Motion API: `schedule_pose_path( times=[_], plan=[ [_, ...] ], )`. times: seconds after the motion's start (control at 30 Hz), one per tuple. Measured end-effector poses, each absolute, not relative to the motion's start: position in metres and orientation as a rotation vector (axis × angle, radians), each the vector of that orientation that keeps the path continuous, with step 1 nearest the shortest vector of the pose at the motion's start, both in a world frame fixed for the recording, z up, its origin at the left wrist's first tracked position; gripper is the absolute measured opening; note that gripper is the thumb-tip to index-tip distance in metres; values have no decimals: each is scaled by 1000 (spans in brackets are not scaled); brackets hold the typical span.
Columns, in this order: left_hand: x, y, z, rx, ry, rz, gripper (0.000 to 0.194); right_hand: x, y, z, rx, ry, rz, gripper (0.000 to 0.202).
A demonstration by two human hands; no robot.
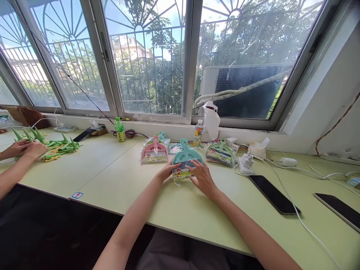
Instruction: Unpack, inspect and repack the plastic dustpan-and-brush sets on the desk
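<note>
A teal dustpan set (185, 152) at 12 o'clock, between two hands.
Seen from the person's seat, the left hand (165, 171) grasps the set's left side, while the right hand (203, 177) lies unclenched across its front, fingers spread. A dark phone (274, 195) rests on the desk (123, 180) at 2 o'clock. Farther off, a pink dustpan set (154, 153) lies at 11 and green dustpan sets (221, 153) at 1, before the window (152, 67).
</note>
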State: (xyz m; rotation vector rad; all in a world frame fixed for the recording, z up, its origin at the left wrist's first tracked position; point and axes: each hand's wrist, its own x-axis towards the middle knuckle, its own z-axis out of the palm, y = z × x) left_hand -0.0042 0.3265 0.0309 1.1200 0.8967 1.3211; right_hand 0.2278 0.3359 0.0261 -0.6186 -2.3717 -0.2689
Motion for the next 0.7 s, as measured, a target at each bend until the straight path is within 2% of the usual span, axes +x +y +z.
schedule_pose_path(
  times=[0.2,0.33,0.47,0.7],
  plan=[
    [-7,330,31,1019,908,1446,75,229,341,22,-555,-2497,-357,35],
    [-9,332,32,969,927,1495,72,227,343,22,-593,-2464,-244,22],
    [-7,332,32,912,954,1506,69,228,348,21,-669,-2291,88,31],
    [-4,329,32,895,921,1504,57,227,364,12,-894,-1807,964,43]
  ],
)
